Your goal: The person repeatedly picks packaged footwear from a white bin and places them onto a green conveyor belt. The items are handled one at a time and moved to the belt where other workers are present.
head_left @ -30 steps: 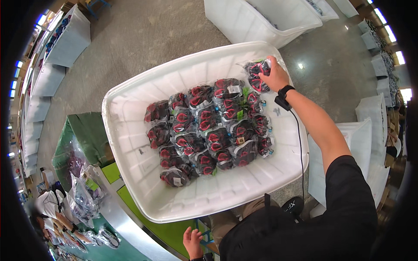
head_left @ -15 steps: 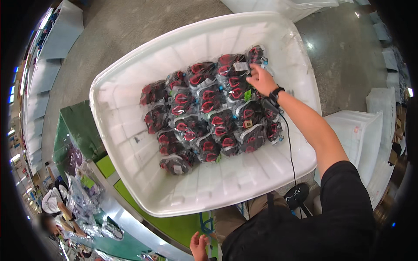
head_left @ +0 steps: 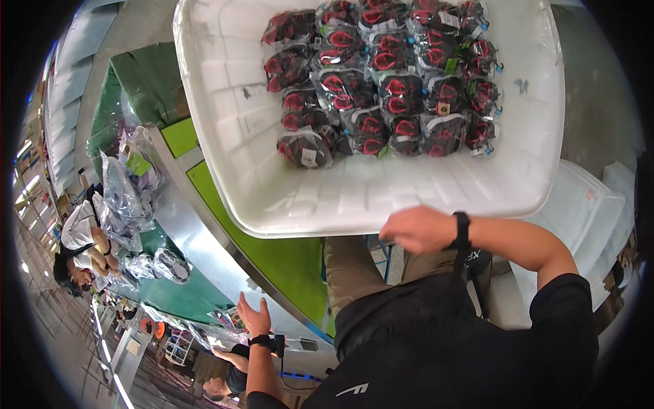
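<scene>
A large white plastic bin stands before me. In its floor lie several rows of black-and-red items in clear plastic bags; they look like shoes. My right hand is at the bin's near rim, palm down, its fingers smeared by motion, and no held thing shows. Over the metal edge of the conveyor table on the left, my left hand is raised with fingers apart, holding nothing. Bagged shoes lie on the table's green surface beyond it.
Green panels line the table's side by the bin. Two people are at the table's far side and end. White bins stand at the right. A green cloth-covered box is beyond the table's end.
My right hand has drawn back from the bagged items to the bin's near rim. My left hand has risen over the table edge. The view has swung toward the left and nearer to me.
</scene>
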Motion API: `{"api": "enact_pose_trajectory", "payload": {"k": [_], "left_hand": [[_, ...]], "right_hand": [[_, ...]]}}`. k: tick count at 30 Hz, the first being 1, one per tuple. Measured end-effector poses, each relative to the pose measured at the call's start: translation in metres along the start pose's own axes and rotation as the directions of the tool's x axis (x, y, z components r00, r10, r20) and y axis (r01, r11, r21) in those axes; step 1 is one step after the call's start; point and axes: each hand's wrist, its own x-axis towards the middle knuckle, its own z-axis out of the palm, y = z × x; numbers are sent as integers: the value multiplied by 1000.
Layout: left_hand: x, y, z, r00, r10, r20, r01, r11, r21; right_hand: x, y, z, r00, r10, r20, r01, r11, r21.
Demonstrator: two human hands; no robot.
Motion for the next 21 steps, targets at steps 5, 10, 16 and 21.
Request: {"api": "enact_pose_trajectory", "payload": {"k": [5,10,16,21], "left_hand": [[46,-38,25,997,56,-50,-65,978,-197],[48,-57,38,990,126,-67,-127,992,-6],[48,-53,52,987,100,-130,-122,977,-175],[52,-46,39,997,45,67,-51,995,82]], "right_hand": [[45,23,133,749,287,597,-62,928,-367],[105,164,282,500,476,724,-197,876,-439],[95,259,454,321,493,809,-382,849,-366],[83,239,484,145,445,883,-356,857,-373]]}}
